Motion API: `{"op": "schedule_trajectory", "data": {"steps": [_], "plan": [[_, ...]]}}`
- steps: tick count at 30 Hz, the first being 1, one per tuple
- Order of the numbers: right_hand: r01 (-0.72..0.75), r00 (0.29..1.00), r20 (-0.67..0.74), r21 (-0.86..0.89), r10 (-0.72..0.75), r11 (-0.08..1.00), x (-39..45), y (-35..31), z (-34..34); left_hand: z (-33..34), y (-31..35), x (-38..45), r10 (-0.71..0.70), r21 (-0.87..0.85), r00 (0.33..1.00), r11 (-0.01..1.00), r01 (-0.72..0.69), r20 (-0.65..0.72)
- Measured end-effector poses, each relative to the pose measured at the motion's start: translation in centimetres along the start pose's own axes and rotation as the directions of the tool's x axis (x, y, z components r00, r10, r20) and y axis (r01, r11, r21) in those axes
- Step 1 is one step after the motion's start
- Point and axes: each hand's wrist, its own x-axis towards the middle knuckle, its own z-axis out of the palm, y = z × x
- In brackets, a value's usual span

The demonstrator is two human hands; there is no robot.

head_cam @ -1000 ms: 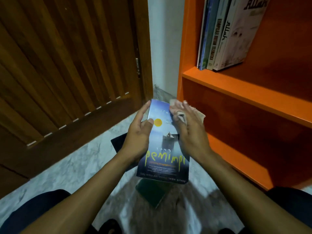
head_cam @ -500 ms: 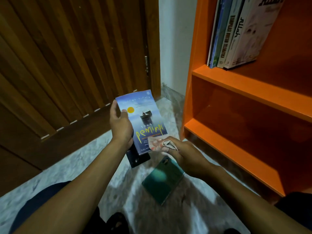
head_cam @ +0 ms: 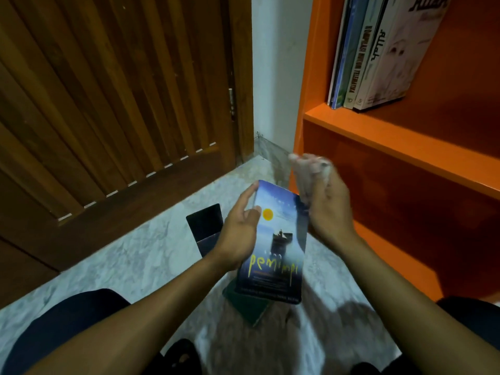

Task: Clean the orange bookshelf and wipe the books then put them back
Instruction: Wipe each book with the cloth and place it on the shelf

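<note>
glossy paper book [head_cam: 273, 255], marble floor [head_cam: 130, 255]

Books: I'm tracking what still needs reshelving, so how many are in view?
7: four upright on the upper shelf, one in the left hand, a black and a green one on the floor.

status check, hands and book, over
Left hand grips blue book. Right hand holds cloth at book's top right edge, blurred. Two more books on floor below; lower orange shelf open for return.
</note>
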Motion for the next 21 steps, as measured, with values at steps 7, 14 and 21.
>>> {"op": "schedule_trajectory", "data": {"steps": [7, 14, 21], "plan": [[0.242, 0.9, 0.428, -0.324, -0.086, 0.915, -5.2, 3.1, 4.5, 0.3, -0.8, 1.9, -0.206, -0.461, 0.974, 0.877, 0.138, -0.099], [0.197, 0.783, 0.614, -0.09, -0.102, 0.976, -7.4, 3.7, 4.9, -3.6, -1.8, 4.7, -0.36, -0.574, 0.846, 0.815, 0.079, -0.394], [0.132, 0.803, 0.593, -0.072, -0.064, 0.989, -6.0, 3.5, 3.6, -6.1, -0.9, 6.1, -0.228, -0.488, 0.825, 0.87, -0.065, -0.517]]}}
